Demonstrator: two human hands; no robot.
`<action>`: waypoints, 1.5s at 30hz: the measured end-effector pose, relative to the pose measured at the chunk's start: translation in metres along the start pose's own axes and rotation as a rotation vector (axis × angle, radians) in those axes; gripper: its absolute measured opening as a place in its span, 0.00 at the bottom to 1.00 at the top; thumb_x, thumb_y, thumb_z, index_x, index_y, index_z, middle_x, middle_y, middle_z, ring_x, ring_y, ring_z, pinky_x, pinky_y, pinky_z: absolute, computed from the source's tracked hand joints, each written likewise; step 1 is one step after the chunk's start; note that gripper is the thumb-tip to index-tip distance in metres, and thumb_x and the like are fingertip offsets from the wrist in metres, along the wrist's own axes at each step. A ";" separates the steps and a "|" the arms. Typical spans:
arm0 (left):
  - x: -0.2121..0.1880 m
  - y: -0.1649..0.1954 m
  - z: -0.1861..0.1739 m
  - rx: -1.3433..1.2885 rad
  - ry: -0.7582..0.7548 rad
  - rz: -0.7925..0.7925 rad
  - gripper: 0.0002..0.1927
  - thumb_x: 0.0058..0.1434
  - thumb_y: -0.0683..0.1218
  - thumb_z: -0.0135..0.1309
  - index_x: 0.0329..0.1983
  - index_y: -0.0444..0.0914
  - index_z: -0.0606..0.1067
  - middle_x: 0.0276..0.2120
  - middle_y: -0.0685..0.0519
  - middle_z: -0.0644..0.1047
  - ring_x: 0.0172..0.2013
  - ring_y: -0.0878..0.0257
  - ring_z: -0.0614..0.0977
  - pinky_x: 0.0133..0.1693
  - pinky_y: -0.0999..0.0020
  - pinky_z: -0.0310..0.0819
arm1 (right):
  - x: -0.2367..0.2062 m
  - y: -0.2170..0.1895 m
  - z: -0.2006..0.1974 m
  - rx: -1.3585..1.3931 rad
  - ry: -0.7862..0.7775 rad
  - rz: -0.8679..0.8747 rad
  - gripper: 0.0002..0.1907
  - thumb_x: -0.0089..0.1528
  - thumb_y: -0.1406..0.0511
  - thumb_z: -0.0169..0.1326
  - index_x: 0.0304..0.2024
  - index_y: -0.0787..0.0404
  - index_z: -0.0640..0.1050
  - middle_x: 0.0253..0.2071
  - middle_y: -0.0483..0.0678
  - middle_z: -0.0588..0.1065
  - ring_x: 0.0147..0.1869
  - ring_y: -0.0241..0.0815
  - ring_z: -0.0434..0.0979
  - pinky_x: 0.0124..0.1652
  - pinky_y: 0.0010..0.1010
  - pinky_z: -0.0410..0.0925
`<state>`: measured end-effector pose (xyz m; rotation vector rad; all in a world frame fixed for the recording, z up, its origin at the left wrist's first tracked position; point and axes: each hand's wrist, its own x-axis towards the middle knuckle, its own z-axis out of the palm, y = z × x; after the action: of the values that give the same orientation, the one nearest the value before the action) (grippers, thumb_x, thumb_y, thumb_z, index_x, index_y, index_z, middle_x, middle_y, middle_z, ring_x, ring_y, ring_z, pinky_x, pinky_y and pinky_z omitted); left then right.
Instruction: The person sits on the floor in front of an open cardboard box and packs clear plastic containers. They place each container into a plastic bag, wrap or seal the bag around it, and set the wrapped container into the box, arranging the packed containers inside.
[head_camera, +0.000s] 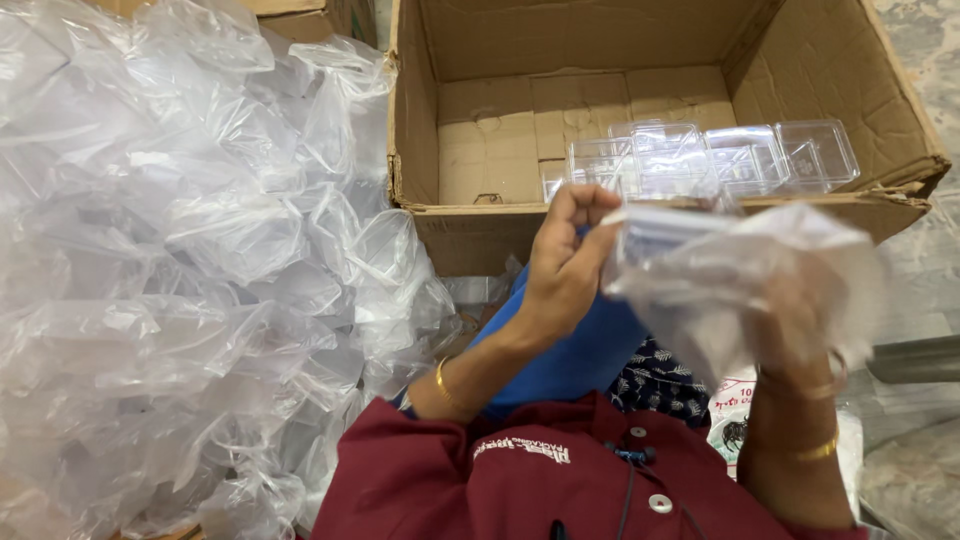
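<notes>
My left hand (565, 262) is closed around the edge of a clear plastic box (660, 232) that sticks out of a thin clear plastic bag (745, 285). My right hand (800, 330) sits inside or behind that bag, blurred and mostly hidden by the film, gripping it from below. Both hands hover just in front of the near wall of a cardboard carton (480, 235). Inside the carton, at its right, lie several clear plastic boxes (715, 158).
A large heap of crumpled clear plastic bags (190, 270) fills the left side. A second cardboard box (300, 15) shows behind the heap. A blue cloth (590, 355) lies over my lap. A printed packet (735, 420) rests beside my right forearm.
</notes>
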<state>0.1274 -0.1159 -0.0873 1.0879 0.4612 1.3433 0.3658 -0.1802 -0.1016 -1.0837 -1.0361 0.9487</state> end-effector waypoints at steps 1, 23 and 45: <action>-0.008 0.003 0.000 -0.063 0.000 -0.068 0.10 0.74 0.36 0.47 0.56 0.34 0.66 0.42 0.53 0.73 0.37 0.71 0.74 0.38 0.77 0.71 | -0.015 -0.003 0.000 0.025 0.000 0.012 0.12 0.74 0.61 0.54 0.47 0.64 0.76 0.33 0.41 0.75 0.34 0.27 0.70 0.34 0.21 0.65; -0.014 -0.027 -0.027 0.297 -0.553 -0.335 0.17 0.72 0.53 0.52 0.48 0.36 0.83 0.40 0.48 0.84 0.43 0.64 0.82 0.48 0.67 0.78 | 0.021 0.020 0.032 -0.489 -0.065 -0.224 0.12 0.77 0.64 0.54 0.42 0.66 0.75 0.33 0.41 0.73 0.36 0.27 0.69 0.39 0.22 0.64; 0.070 0.167 -0.368 0.489 0.822 0.679 0.19 0.74 0.54 0.41 0.38 0.37 0.74 0.31 0.47 0.83 0.30 0.63 0.86 0.24 0.70 0.79 | 0.013 0.026 -0.017 0.255 -0.051 -0.155 0.13 0.79 0.70 0.59 0.40 0.66 0.72 0.37 0.54 0.75 0.36 0.40 0.75 0.39 0.27 0.70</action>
<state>-0.2440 0.0581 -0.1002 1.0844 1.1329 2.3773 0.3828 -0.1667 -0.1271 -0.7609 -0.9954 0.9569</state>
